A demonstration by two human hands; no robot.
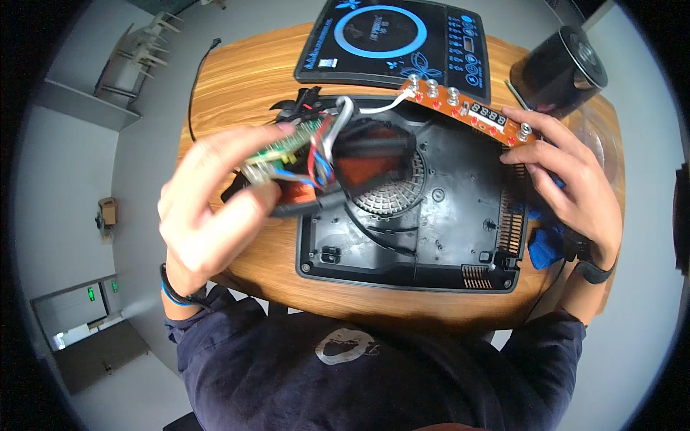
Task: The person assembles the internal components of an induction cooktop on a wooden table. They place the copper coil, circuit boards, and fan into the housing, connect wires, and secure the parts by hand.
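My left hand [215,197] is closed on a green circuit board [298,144] at the left, thumb below and fingers above. Red, blue and white wires [321,161] hang from it. Beside that board, a blurred dark part with copper-orange areas [370,161], possibly the coil, hangs over the black plastic bottom shell [453,230] of an induction cooker. My right hand [568,165] pinches the right end of a long orange display board [445,106] with a digit display, red lights and metal springs. A white cable [384,108] runs from the display board towards the green one.
The cooker's black top panel [392,50] with its blue ring lies at the far side of the wooden table [237,72]. At the far right stands a dark cylindrical container [557,72]. A blue cloth [546,248] lies by the shell's right edge. A black cord [194,93] hangs off the left.
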